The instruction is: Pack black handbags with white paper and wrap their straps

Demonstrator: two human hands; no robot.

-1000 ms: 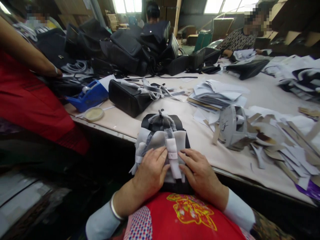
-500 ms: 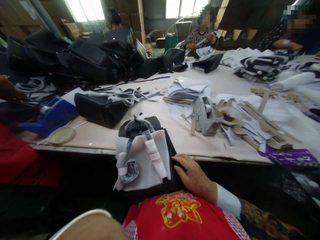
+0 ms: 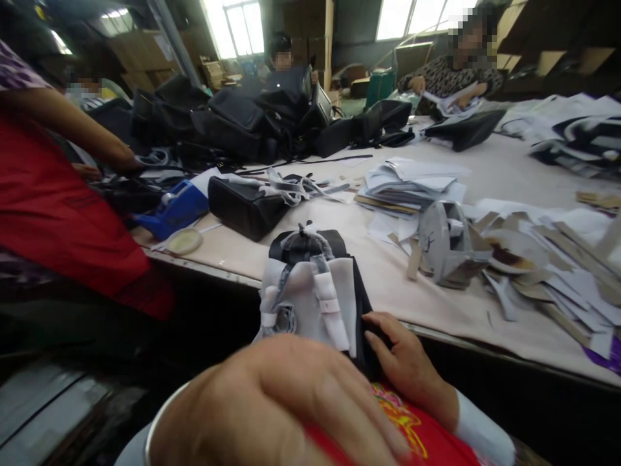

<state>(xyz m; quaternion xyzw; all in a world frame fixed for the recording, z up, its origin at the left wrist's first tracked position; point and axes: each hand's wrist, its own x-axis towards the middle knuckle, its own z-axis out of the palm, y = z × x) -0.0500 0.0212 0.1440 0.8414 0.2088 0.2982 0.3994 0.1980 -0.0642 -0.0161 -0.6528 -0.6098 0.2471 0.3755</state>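
A black bag [image 3: 310, 246] wrapped in white foam padding [image 3: 310, 301] rests between the table edge and my lap. My right hand [image 3: 402, 362] lies against the bag's right side, fingers curled on its black edge. My left hand [image 3: 276, 408] is raised close to the camera, large and blurred, its back toward me; its fingers are not clearly visible and nothing shows in it. A bracelet circles that wrist.
The long table [image 3: 485, 181] carries a black bag [image 3: 247, 204], a blue tape dispenser [image 3: 169, 207], a round lid [image 3: 184, 241], paper stacks [image 3: 412, 184], a grey dispenser [image 3: 449, 243] and card scraps. A person in red [image 3: 53, 200] stands left. Others work at the far side.
My left hand left the padding and rose up close to the camera. My right hand moved from the white strap to the bag's right edge. The view swung right, then back left.
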